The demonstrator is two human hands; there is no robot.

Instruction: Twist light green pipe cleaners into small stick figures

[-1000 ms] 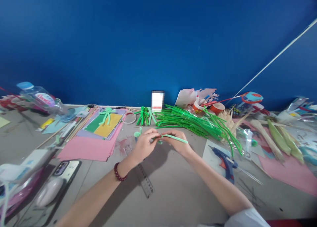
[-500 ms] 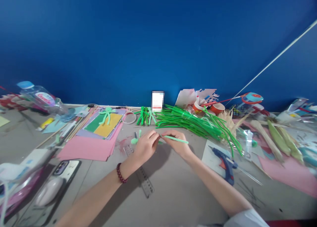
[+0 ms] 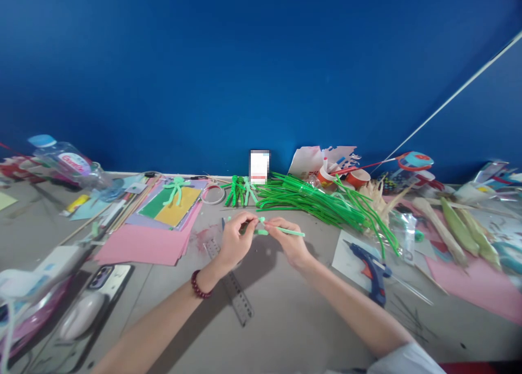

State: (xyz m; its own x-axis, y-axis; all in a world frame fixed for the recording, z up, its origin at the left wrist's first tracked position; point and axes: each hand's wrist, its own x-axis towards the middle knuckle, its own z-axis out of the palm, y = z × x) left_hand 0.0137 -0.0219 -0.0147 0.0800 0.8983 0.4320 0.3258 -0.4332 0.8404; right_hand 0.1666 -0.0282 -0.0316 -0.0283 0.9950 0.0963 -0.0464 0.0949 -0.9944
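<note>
Now both hands sit a little farther from the camera than half a second ago, and closer together; the left hand (image 3: 235,238) pinches one end of the light green pipe cleaner (image 3: 281,231), fingers closed around a small twisted knot, while the right hand (image 3: 287,241) grips the stem just beside it, so the knuckles nearly touch; the free end, which pointed right and slightly down before, lies flatter and looks shorter; the piece is held just above the grey surface (image 3: 281,319), in front of the heap of dark green pipe cleaners (image 3: 322,203); the ruler (image 3: 236,295) and blue glue gun (image 3: 373,268) have not moved.
</note>
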